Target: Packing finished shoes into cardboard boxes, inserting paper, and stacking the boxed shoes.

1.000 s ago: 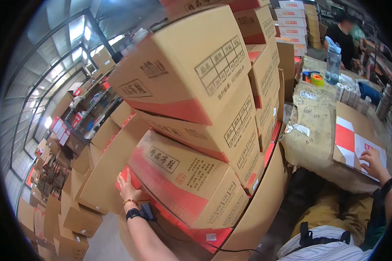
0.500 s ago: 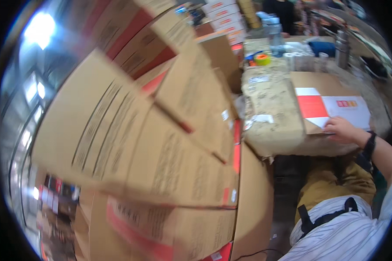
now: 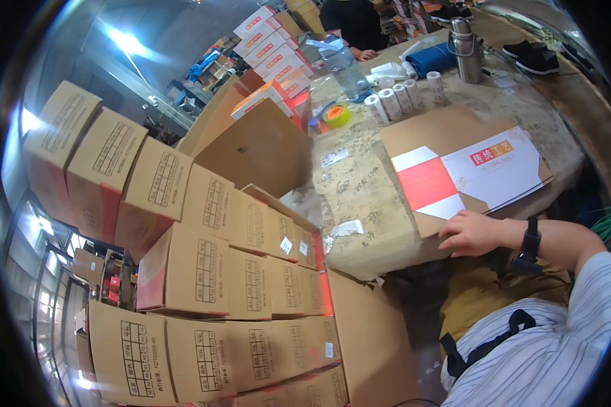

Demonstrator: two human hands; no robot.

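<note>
Left hand unseen, the right hand (image 3: 474, 234), its grip unclear, sits at the near edge of the flat carton (image 3: 431, 184), where a tug could drag it off the table (image 3: 361, 251).

Right hand (image 3: 476, 234) by flattened carton (image 3: 467, 175)

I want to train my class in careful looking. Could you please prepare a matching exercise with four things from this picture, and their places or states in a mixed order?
Things
1. bare right hand
2. silver metal flask
3. round yellow-green tape roll
4. brown cardboard piece with red and white panels

Places or states
A. left of the small white cylindrical rolls
B. lying flat, just beyond the hand
C. right of the dark blue rolled bundle
D. black band around its wrist

Pairs: 1-D, 2-C, 3-A, 4-B
</note>
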